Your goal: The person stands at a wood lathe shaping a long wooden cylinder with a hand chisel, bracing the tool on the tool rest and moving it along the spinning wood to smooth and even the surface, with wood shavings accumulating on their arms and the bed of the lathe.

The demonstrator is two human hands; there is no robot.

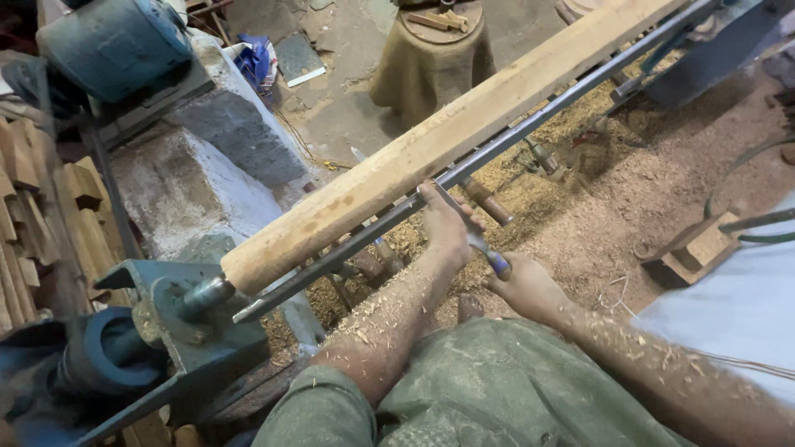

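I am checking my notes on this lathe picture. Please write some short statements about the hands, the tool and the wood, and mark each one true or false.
1. Both hands hold one chisel. True: the left hand is near its blade, the right hand on the handle end.
2. The wooden beam lies loose on the floor. False: it is mounted on the lathe.
3. Wood shavings cover both forearms. True.
4. The floor is swept clean. False: sawdust lies under the beam.
5. The beam end at the lathe is rounded. True.
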